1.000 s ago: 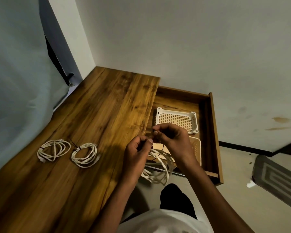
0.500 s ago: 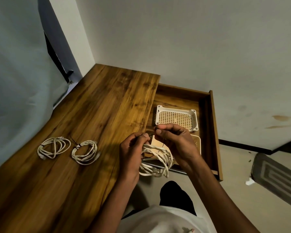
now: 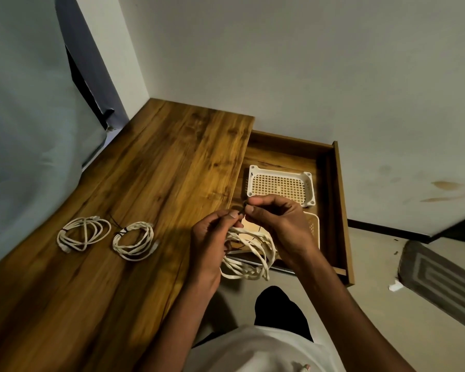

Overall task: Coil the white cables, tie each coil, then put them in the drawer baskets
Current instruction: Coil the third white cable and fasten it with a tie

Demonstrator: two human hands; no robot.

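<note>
The loose coil of white cable point(image 3: 249, 252) hung over the front edge of the open wooden drawer point(image 3: 340, 210), gripped by the left hand point(image 3: 212, 245). The right hand point(image 3: 277, 221) pinched a thin dark tie point(image 3: 242, 209). Cinching would go best with the loops bunched tight and the tie pulled snug.

White cable coils point(image 3: 83, 234) on a brown wood-grain desk point(image 3: 156, 183); white grid-patterned basket point(image 3: 279, 183); grey line-patterned rug point(image 3: 440, 277).
</note>
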